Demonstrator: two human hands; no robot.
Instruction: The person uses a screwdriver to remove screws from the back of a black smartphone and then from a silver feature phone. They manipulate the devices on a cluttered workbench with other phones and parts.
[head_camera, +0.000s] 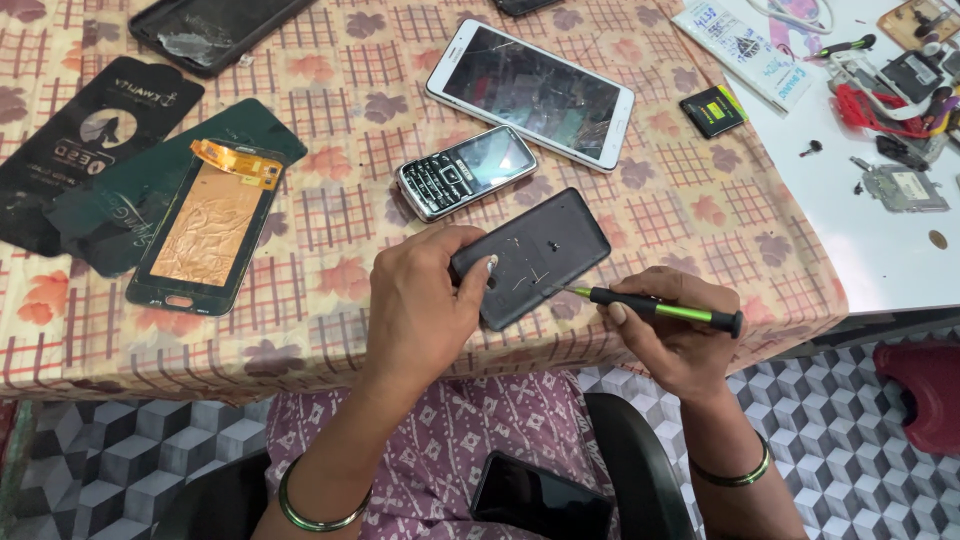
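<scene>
The surface (330, 330) wore a peach cloth checked in red and printed with leaves. On it lay a white tablet (530, 92) with a cracked screen, and just beside that a silver keypad phone (466, 171). A dark phone back (530, 257) rested near the front edge. To the left sat a screen assembly (205, 232) with a copper-coloured back, lying on a dark green packet (120, 215), next to a black packet (75, 140). Farther right, past the cloth, the bare white top (880, 250) carried a small battery (713, 110), loose screws and metal parts (900, 185).
</scene>
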